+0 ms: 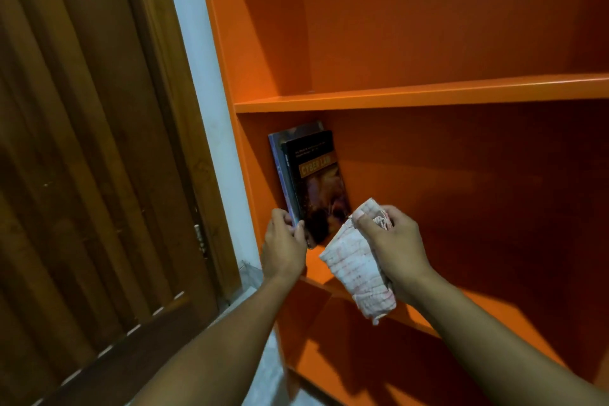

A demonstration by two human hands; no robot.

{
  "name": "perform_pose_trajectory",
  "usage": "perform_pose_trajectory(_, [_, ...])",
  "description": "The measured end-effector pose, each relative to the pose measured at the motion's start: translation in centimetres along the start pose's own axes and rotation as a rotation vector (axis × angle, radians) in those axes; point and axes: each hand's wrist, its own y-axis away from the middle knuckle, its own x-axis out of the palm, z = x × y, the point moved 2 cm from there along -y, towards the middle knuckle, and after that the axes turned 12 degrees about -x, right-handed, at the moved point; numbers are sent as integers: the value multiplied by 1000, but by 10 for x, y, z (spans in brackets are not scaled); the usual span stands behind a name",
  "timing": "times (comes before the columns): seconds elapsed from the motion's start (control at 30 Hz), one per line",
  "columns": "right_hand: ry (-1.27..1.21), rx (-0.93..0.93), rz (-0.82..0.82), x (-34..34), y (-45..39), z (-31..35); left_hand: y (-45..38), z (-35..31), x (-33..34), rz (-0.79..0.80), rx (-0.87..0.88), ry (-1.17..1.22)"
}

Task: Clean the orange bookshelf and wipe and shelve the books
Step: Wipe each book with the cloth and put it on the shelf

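The orange bookshelf [412, 99] fills the right of the head view. Two books stand upright in the left corner of its middle compartment: a dark book titled "Cyber Law" [316, 181] in front and a bluish book [276, 155] behind it against the side wall. My left hand [285, 244] grips the lower front edges of these books. My right hand [392, 241] is closed around a crumpled white cloth with red checks [356, 270], held just right of the books above the shelf board.
A brown wooden door [92, 158] stands to the left, with a strip of white wall [211, 109] between it and the bookshelf. The compartment above holds nothing visible. A lower shelf compartment [379, 356] opens beneath my arms.
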Motion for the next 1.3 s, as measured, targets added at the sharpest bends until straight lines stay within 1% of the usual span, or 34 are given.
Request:
perform_pose_trajectory(0.03, [-57,59,6,6,7,1,6,5,-11,-7,33,-8])
perform_pose_trajectory(0.1, [-204,234,23,22,24,-5,20,23,-34,-13,96,-19])
perform_pose_trajectory(0.17, [-368,461,59,40,46,-20,35,49,-56,23,142,-47])
perform_pose_trajectory(0.23, [-466,719,103,58,72,-37,52,80,-77,76,166,-101])
perform_pose_trajectory(0.27, [-489,819,128,68,88,-46,61,100,-88,98,152,-134])
perform_pose_trajectory(0.3, [-491,890,143,74,100,-54,69,115,-97,113,135,-158])
perform_pose_trajectory(0.37, [-492,960,174,87,122,-70,83,146,-113,132,87,-198])
perform_pose_trajectory(0.43, [-449,983,192,103,143,-81,103,179,-129,157,-8,-229])
perform_pose_trajectory(0.53, [-376,958,226,129,162,-93,144,235,-142,253,-205,-278])
perform_pose_trajectory(0.73, [-327,897,373,169,170,-119,229,331,-124,585,-536,-386])
perform_pose_trajectory(0.8, [-310,884,414,173,170,-131,251,354,-111,702,-635,-481])
perform_pose_trajectory(0.87, [-293,881,394,171,170,-132,265,371,-97,780,-709,-605])
perform_pose_trajectory(0.97, [-274,888,373,162,164,-135,271,376,-79,781,-793,-699])
perform_pose_trajectory(1.07, [-265,873,361,157,163,-141,268,373,-63,824,-832,-745])
perform_pose_trajectory(1.17, [-237,879,360,157,162,-140,264,372,-52,842,-864,-721])
perform_pose_trajectory(1.23, [-216,871,375,158,161,-139,261,369,-51,778,-850,-730])
perform_pose_trajectory(1.3, [-195,876,379,160,162,-138,258,359,-55,695,-737,-747])
